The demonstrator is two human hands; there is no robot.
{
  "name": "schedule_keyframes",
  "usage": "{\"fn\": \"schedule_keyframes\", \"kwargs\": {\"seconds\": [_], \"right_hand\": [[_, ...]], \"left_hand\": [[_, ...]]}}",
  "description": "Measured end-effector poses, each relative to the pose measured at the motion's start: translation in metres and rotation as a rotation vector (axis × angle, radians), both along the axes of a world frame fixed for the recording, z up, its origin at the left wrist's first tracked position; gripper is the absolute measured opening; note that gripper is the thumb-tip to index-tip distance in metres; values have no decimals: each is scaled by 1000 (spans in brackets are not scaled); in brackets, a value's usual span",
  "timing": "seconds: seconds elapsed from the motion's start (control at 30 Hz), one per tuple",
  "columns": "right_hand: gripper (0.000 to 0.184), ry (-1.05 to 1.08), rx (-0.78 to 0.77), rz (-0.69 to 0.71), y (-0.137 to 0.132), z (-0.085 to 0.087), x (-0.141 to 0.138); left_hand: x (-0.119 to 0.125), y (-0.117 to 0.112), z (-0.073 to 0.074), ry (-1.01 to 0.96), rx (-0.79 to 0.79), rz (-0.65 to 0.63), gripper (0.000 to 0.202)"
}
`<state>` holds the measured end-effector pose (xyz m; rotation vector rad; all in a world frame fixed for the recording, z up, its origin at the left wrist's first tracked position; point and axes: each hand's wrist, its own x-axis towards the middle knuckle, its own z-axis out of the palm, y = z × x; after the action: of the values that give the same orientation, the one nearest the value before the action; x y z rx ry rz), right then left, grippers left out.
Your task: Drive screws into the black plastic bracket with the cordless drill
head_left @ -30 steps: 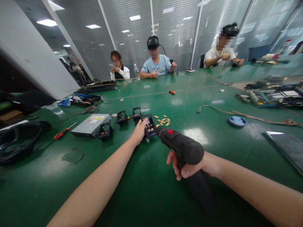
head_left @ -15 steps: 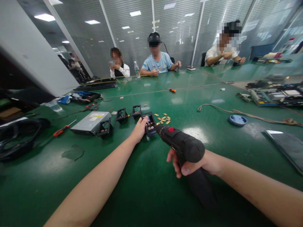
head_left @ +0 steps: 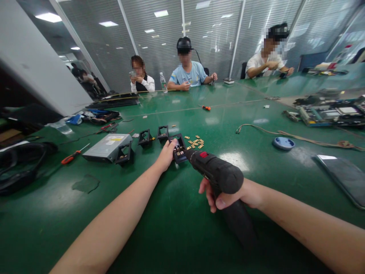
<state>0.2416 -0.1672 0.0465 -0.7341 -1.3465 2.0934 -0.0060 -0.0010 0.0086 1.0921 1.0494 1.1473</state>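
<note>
My left hand is closed on the left side of a black plastic housing with small metal contacts inside. Around the grip of a black cordless drill my right hand is wrapped. The drill's nose points at the housing's right side; whether its bit touches anything inside I cannot tell. Just beyond the housing lie several small brass plates. To the left stand similar black frames, one close behind my left hand, another further left and a third nearer me.
A silver disc drive and an orange screwdriver lie at left, near a black headset. Rightward are a blue round lid, a phone, a cable and circuit boards. Several people sit across the green table.
The whole view has shifted slightly, so everything sits a little further left and up. Both hands keep their holds on the housing and the drill.
</note>
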Motion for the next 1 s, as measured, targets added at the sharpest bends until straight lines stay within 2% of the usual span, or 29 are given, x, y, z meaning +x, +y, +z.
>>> {"fn": "schedule_keyframes", "kwargs": {"seconds": [0.3,0.7,1.0], "right_hand": [[60,18,9,31,2,-3,-2],[55,12,-13,18,0,3,-2],[58,14,-2,13,2,-3,-2]], "left_hand": [[-3,2,-3,14,12,-8,44],[-2,1,-1,-13,9,-27,45],[-2,3,-4,4,40,-4,46]]}}
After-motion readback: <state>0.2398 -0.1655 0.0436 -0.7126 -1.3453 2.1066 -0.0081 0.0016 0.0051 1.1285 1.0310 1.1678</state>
